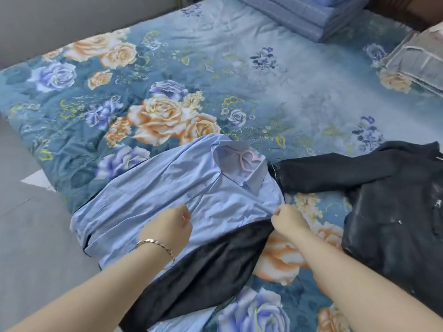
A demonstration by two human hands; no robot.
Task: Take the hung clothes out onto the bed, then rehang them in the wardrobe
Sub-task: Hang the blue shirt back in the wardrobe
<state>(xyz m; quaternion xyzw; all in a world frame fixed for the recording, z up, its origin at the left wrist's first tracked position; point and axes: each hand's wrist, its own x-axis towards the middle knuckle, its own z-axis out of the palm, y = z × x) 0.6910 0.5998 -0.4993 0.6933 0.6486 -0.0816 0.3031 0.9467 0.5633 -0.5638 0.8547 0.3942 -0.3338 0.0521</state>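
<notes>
Blue shirt [167, 178]: flat on the bed [263, 68], near left, with a pink hanger [247, 159] inside its collar.
Black garment [211, 264]: partly under the shirt's near edge.
Dark jacket [383, 212]: near right, just beside the shirt.
Right grip [287, 220]: pinching the shirt's right edge.
Left grip [167, 224]: fingers curled over the shirt front; cannot tell whether it holds cloth.

A stack of folded blue bedding [309, 13] lies at the far end, with a grey cushion [417, 61] edged in pale trim near it to the right. Grey floor [28, 236] runs along the left, bearing a white patch [38, 179].
</notes>
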